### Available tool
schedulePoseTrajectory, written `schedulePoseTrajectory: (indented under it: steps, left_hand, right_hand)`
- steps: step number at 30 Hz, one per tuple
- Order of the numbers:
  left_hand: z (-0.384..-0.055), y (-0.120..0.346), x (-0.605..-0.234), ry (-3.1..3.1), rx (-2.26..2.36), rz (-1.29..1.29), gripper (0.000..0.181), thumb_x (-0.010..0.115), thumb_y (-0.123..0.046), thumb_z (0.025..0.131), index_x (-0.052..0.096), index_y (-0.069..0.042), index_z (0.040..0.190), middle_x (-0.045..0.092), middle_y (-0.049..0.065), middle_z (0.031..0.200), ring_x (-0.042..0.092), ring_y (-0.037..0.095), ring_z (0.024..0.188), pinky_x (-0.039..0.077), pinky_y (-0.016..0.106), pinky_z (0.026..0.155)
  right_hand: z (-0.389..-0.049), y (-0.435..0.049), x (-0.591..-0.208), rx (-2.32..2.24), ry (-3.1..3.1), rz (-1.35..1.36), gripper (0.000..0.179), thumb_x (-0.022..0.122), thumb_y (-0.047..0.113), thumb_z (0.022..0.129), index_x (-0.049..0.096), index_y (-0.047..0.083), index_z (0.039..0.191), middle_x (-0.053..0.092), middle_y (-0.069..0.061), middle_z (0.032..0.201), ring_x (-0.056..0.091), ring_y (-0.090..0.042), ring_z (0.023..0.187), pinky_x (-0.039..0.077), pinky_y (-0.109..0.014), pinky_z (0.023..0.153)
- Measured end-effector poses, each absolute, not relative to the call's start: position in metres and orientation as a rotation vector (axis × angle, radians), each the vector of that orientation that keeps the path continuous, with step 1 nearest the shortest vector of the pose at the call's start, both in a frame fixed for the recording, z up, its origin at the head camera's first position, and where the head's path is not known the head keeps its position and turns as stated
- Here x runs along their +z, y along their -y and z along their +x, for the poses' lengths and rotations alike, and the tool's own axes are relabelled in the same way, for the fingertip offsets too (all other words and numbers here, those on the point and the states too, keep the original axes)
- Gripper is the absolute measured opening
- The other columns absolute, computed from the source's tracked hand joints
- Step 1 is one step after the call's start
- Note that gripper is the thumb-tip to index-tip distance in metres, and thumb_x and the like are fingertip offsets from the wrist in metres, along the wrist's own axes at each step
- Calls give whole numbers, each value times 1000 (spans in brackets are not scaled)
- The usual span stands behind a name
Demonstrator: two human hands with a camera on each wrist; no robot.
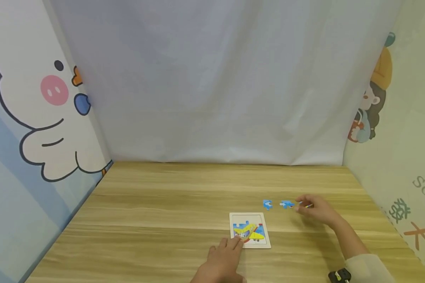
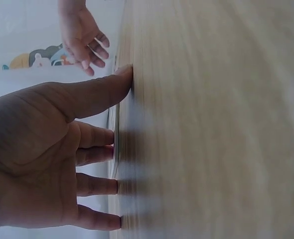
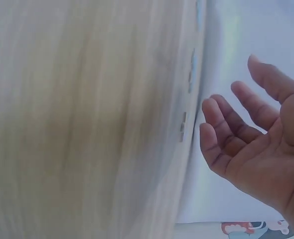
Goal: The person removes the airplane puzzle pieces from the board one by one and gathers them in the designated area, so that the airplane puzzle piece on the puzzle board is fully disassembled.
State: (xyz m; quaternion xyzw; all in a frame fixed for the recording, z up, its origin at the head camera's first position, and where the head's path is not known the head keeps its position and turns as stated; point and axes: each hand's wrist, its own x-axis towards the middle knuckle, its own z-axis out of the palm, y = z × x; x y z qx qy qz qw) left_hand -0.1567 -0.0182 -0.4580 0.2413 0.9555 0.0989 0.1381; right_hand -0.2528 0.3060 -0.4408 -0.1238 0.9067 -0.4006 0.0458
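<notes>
A small white-framed jigsaw tray (image 1: 246,214) lies flat on the table, holding a partly assembled picture of a yellow airplane (image 1: 249,230). My left hand (image 1: 223,261) rests its fingertips at the tray's lower left edge; in the left wrist view its fingers (image 2: 97,185) are straight. Beyond the tray lie a blue jigsaw piece (image 1: 267,204) and a second blue piece (image 1: 287,204). A third piece (image 3: 183,127) sits on the table near my right hand (image 1: 318,211), which hovers above the surface. In the right wrist view its fingers are loosely bent, thumb apart, with nothing between them.
The wood-grain table (image 1: 156,212) reaches back to a white curtain (image 1: 212,86). Printed cartoon panels stand at the left (image 1: 28,118) and right (image 1: 403,129). A black device (image 1: 339,276) sits by the right sleeve (image 1: 366,267).
</notes>
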Motion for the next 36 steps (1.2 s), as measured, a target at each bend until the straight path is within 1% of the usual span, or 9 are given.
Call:
schedulePoseTrajectory:
  steps: [4,7,10,17,24,30,34,36]
  left_hand:
    - [-154,19,-457,-2747,339,687,91,81,-43,67,40,-9,140,35,4,144,33,33,128,36,58,91]
    - [-153,19,-456,-2756,364,697,92,82,-43,66,39,-9,140,34,5,145,33,32,128,37,59,91]
    - [-153,20,-456,-2783,354,724,91,82,-43,64,41,-10,139,36,4,143,35,30,126,38,57,89]
    - [-153,20,-456,-2807,374,738,90,84,-42,61,45,-12,136,40,3,137,38,27,121,40,57,86]
    - [-151,20,-457,-2823,367,755,89,84,-43,61,46,-12,136,41,2,135,39,26,119,41,55,84]
    - [-151,21,-456,-2843,350,807,81,83,-44,62,51,-17,131,43,1,133,42,25,116,43,50,79]
    - [-155,22,-457,-2850,313,825,74,79,-44,66,52,-20,130,43,1,134,42,26,117,43,49,78]
    - [-157,22,-458,-2849,331,811,69,77,-41,68,52,-20,130,43,1,134,42,27,118,42,51,80]
  right_hand:
    - [-247,-301,-438,-1258,-2739,-412,42,63,20,89,53,-9,118,58,-17,104,58,-27,87,51,-38,70]
    - [-244,-297,-436,-1289,-2743,-441,42,63,21,90,54,-8,118,58,-16,104,58,-27,87,51,-39,71]
    - [-241,-293,-435,-1309,-2754,-460,38,63,18,90,55,-8,115,59,-15,103,59,-26,86,51,-37,71]
    - [-235,-278,-437,-1333,-2767,-468,28,62,10,89,58,-8,109,61,-14,100,57,-24,88,50,-30,73]
    - [-228,-262,-439,-1338,-2777,-458,27,64,11,88,59,-6,109,62,-11,97,58,-21,84,49,-31,71]
    - [-228,-247,-443,-1396,-2764,-439,26,64,8,87,60,-7,107,62,-12,96,57,-21,83,49,-28,70]
    - [-229,-236,-444,-1432,-2725,-456,24,64,8,87,59,-7,106,61,-10,94,57,-21,82,50,-28,69]
    - [-229,-231,-445,-1435,-2713,-472,24,64,8,87,59,-6,107,62,-10,94,56,-20,82,50,-27,69]
